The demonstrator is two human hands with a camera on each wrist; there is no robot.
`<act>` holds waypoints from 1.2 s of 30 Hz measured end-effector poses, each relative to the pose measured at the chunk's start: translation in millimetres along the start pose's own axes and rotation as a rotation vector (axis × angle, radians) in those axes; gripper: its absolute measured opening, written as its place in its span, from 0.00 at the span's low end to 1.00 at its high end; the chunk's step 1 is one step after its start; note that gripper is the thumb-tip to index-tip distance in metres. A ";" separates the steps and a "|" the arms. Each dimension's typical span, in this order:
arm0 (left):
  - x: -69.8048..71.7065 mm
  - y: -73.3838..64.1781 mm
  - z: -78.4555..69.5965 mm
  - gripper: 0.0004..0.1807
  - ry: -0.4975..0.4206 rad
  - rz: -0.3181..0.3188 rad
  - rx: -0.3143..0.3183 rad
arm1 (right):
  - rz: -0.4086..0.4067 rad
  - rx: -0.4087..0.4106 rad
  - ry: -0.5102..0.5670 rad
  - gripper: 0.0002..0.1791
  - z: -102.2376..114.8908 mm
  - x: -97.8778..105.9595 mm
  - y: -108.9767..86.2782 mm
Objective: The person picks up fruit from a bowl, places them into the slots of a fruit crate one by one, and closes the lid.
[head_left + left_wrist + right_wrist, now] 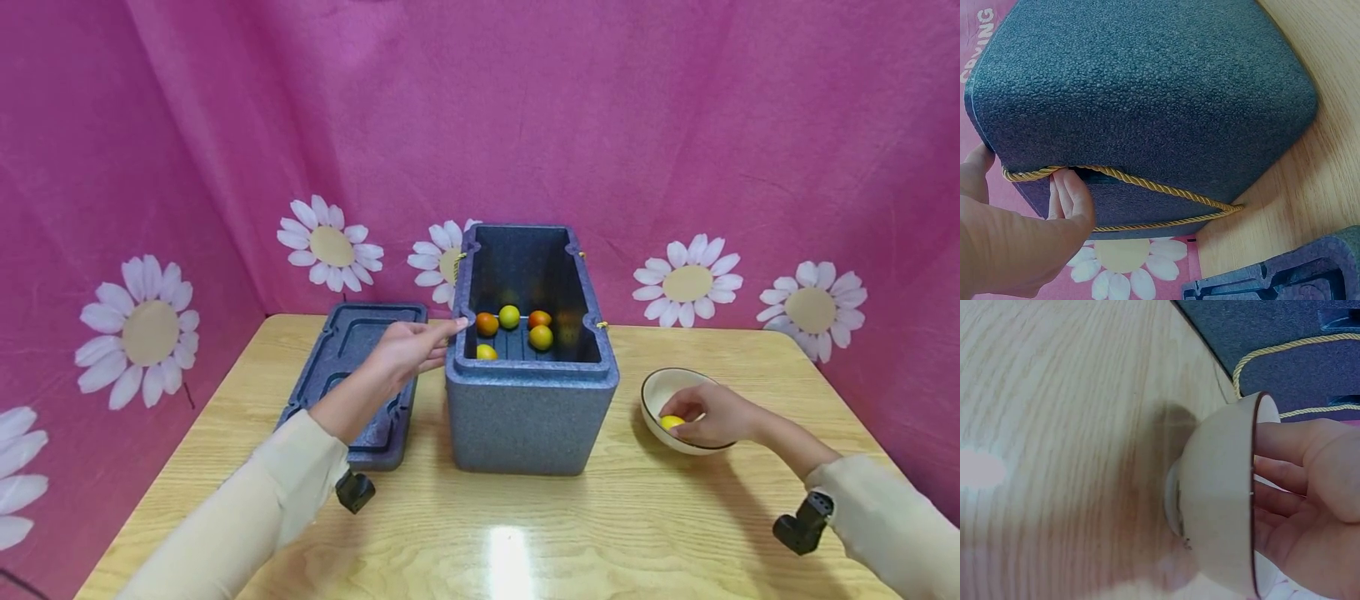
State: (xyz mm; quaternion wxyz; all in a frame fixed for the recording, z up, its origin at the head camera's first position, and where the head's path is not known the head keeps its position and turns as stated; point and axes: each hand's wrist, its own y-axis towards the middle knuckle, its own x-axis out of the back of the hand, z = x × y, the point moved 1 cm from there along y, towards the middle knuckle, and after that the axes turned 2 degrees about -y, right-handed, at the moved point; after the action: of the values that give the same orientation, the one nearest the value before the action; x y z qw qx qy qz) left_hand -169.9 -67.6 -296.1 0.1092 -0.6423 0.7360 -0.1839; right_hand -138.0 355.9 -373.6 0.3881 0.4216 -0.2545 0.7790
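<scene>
A tall dark grey foam box [525, 429] stands uncovered in the middle of the table. My left hand [411, 348] grips its left wall, thumb at the top rim and fingers against the outer side. The left wrist view shows those fingertips beside a gold rope [1154, 184] looped along that side. Off to the right, my right hand [716, 415] reaches down into a cream bowl [660, 390] with a dark rim and pinches a small yellow fruit [671, 422]. In the right wrist view the bowl's wall [1219, 487] hides the fingertips and the fruit.
Inside the box lie several small fruits, among them a red one [487, 324], a yellow-green one [509, 317] and a yellow one [540, 337]. The box's lid [375, 333] lies left of it. A pink flowered cloth [525, 117] hangs behind the wooden table [420, 533].
</scene>
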 end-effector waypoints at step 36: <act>-0.4 1.0 1.9 0.41 0.011 -0.004 -0.026 | -0.017 -0.056 -0.051 0.15 0.4 5.4 -10.8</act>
State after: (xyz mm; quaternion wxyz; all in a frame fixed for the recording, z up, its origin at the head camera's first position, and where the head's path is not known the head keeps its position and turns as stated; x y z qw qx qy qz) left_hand -170.0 -67.3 -298.2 0.0961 -0.6441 0.7377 -0.1780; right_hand -130.8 363.9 -368.0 0.3996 0.4325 -0.2823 0.7573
